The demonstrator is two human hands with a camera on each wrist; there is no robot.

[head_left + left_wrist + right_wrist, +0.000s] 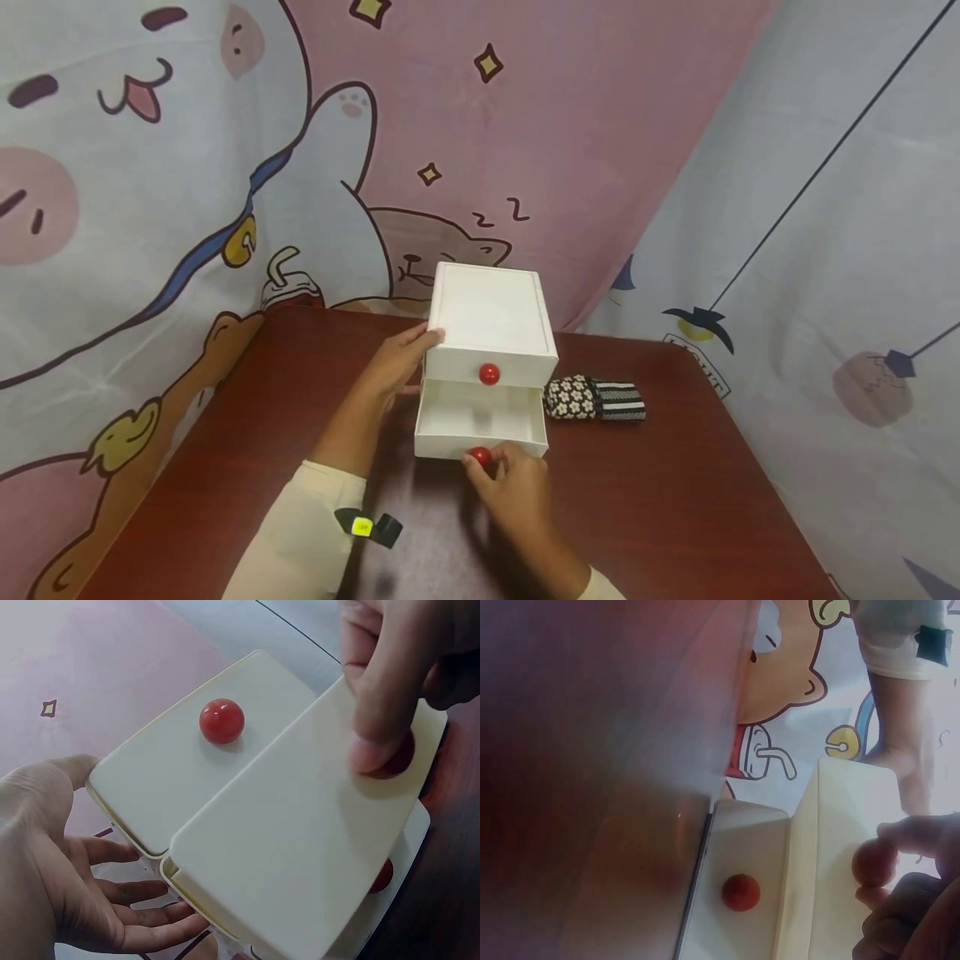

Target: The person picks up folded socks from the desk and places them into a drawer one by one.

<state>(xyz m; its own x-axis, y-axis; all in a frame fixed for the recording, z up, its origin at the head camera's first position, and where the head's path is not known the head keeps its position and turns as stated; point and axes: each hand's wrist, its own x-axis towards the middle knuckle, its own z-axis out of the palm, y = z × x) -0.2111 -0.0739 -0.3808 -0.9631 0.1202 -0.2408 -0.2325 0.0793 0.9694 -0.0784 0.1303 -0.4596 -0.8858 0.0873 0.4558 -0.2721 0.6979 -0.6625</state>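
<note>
Cartoon curtains back the tabletop (pixel 675 500). Your left hand (pixel 393 367) steadies the drawer box (pixel 487 321), fingers spread flat. Your right hand (pixel 513 483) pinches the lower drawer's red knob (pixel 480 456); next calls for a straight pull.

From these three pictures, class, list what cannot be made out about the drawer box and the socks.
- Lower knob: partly hidden in every view by right hand fingers.
- Open drawer inside: front part hidden by its own wall, head view.
- Socks: head view only, too small to count.

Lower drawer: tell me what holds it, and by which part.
The right hand pinches the lower drawer by its red knob; the left hand steadies the white box.
</note>
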